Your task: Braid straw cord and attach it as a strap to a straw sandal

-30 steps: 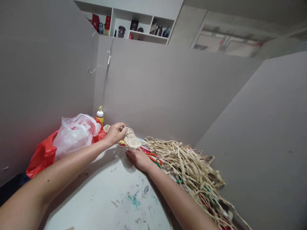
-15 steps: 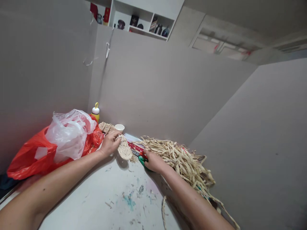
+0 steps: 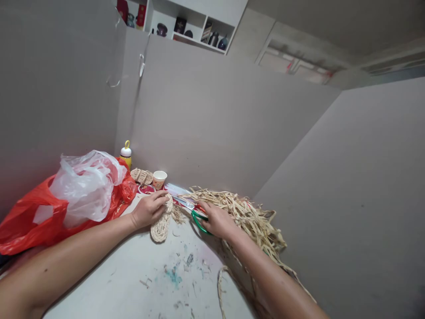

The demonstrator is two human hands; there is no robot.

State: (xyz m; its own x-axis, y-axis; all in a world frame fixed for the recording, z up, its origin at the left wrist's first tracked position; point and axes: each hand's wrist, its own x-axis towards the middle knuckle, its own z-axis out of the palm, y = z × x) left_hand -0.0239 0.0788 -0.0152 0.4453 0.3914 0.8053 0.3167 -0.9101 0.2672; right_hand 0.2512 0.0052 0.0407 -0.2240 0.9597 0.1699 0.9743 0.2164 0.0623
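Note:
My left hand (image 3: 149,209) grips a small woven straw sole (image 3: 161,221) by its edge and holds it down against the white table (image 3: 133,283). To its right, my right hand (image 3: 215,218) is closed on green-handled scissors (image 3: 196,216), whose blades point left towards the sole. A pile of loose straw strips (image 3: 245,215) lies just behind and to the right of my right hand.
A red plastic bag (image 3: 29,221) with a clear bag (image 3: 84,184) on it fills the left side. A yellow bottle (image 3: 125,153), another woven piece (image 3: 142,176) and a paper cup (image 3: 159,179) stand by the back partition. Grey partitions close in left, back and right.
My left hand has lowered the woven sole from the air onto the table. My right hand has moved right and taken hold of the green-handled scissors.

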